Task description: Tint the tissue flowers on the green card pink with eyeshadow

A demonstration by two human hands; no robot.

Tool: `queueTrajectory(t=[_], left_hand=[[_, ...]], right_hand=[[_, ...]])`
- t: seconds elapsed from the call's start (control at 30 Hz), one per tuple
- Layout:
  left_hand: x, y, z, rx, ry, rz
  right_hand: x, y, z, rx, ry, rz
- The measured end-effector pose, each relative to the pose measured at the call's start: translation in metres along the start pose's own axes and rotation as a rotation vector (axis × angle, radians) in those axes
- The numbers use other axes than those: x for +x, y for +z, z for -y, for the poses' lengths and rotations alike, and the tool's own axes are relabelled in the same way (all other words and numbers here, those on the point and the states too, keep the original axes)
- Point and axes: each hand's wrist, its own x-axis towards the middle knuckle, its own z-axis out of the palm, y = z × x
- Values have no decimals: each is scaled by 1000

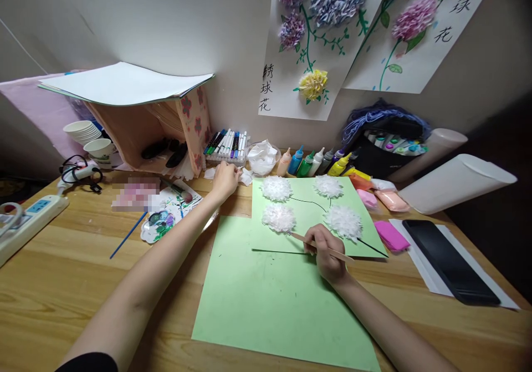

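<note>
gripping a thin flat pale wooden stick (343, 256), right hand (327, 250) is clamped on it; stick tip is at the lower edge of the near-left one of four white ruffled flowers (278, 217) on a light green paper sheet (306, 215), which overlaps a larger light green sheet (278, 305) on the wooden desk (62, 305). left hand (225, 181) is at crumpled white paper scraps (246, 178); can't tell if fingers pinch any. left forearm (177, 244) crosses the view beside a white paint-smeared palette (147, 233), blocking some desk. behind: clear tray (211, 158) of white-capped markers (228, 142), clear round bowl (262, 171) of white paper, row of coloured squeeze bottles (306, 164) just past the sheet's far edge. right: bright pink soft packet (390, 236), black rectangular phone (451, 261) on white paper. far left: white power strip (33, 222), blue-handled brush (128, 235). writing: left white wall poster (286, 89) reads 绣球花 in black; right white wall poster (419, 67) shows 球花 below a character cut off at the top. bottle labels too small to read.
</note>
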Motion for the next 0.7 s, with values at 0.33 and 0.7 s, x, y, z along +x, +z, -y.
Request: queueTrajectory(t=[0.33,0.7], left_hand=[[-8,0,-9,78,0,36],[-22,-27,-5,-132,52,-31]], right_hand=[[1,-1,5,-14,-10,13],[0,-1,0,20,-16,25]])
